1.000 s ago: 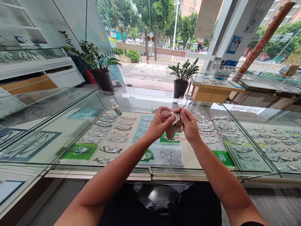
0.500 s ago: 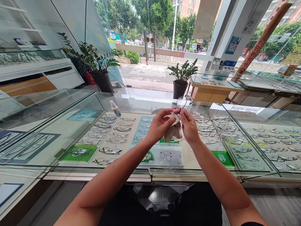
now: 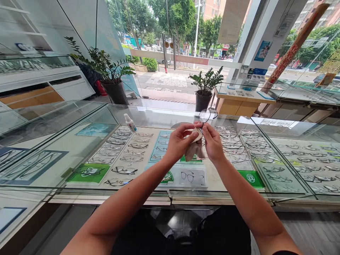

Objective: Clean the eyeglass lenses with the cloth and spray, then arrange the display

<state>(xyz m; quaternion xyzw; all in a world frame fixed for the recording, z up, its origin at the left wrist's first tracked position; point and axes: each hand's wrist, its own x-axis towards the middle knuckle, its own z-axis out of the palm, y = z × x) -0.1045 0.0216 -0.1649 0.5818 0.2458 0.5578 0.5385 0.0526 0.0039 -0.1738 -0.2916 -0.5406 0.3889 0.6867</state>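
Note:
Above the glass counter, my left hand [image 3: 181, 139] is closed on a light beige cloth [image 3: 193, 151], which hangs down between my hands. Dark thin-rimmed eyeglasses [image 3: 206, 115] are gripped by my right hand [image 3: 213, 142], its thumb and fingers pinched on a part near the frame. The round lenses stand up beyond my fingertips. Folds of the cloth touch the glasses where both sets of fingers meet; exactly which part is covered, I cannot tell. A white spray bottle [image 3: 130, 123] stands on the counter to the left of my hands.
Beneath my hands, the glass display counter [image 3: 159, 193] holds rows of eyeglasses [image 3: 124, 170] on trays and green cards [image 3: 251, 179]. Beyond it stand two potted plants [image 3: 115, 92], a small display table [image 3: 241, 102] and glass doors [image 3: 170, 53].
Both hands stay in nearly the same place. The glasses have tilted slightly and the cloth's hanging end has shifted a little.

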